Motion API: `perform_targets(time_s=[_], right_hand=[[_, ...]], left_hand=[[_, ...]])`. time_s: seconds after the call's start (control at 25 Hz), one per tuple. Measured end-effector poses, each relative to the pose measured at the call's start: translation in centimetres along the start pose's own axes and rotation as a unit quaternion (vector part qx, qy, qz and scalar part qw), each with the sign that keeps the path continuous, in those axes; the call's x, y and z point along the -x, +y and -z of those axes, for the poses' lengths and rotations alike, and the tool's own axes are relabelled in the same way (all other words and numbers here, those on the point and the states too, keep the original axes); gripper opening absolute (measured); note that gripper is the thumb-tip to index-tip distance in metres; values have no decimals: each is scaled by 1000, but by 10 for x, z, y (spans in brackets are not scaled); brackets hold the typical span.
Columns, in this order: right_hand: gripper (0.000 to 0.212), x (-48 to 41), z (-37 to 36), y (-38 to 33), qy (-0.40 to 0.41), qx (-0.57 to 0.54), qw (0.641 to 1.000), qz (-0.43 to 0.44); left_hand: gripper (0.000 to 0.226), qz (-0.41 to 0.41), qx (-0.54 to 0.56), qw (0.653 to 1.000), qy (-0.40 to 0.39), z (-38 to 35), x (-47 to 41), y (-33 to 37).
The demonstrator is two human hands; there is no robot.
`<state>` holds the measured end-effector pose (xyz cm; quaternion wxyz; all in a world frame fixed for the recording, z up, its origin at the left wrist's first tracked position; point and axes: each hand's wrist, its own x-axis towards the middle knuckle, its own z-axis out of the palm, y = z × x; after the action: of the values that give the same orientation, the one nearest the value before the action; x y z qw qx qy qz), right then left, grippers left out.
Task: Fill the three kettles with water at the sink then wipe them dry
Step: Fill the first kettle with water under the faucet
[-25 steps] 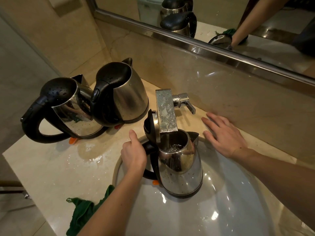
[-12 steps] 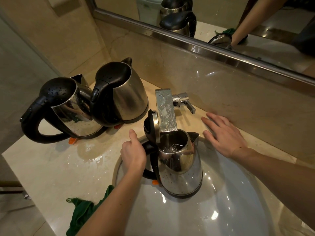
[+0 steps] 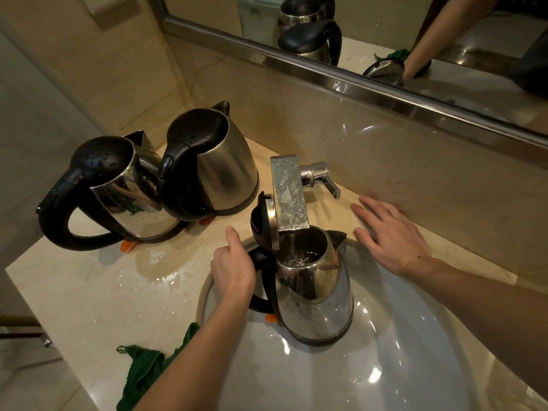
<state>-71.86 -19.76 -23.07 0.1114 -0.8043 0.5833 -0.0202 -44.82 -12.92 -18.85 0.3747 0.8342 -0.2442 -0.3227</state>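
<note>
Left hand (image 3: 234, 271) fingers grasp kettle (image 3: 317, 301) handle, likely filling under tap (image 3: 289, 194); right hand (image 3: 391, 235) fingers released on bench (image 3: 103, 292); wiping not yet done.

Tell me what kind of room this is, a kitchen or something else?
Most likely a bathroom, possibly a hotel's: a round white basin sunk in a polished stone counter, a chrome tap above the kettle, and a wide framed mirror along the wall.

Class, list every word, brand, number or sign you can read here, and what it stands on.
None can be read. The filling kettle, the left kettle, the back kettle, the tap and the cloth show no lettering.
</note>
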Motion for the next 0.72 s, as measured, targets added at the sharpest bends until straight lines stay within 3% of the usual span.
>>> perform_targets(time_s=[0.72], right_hand=[[61,1,-1,1,6,-4,1000,4]], left_hand=[[56,-4,-3,1000,-6,2,4,5]])
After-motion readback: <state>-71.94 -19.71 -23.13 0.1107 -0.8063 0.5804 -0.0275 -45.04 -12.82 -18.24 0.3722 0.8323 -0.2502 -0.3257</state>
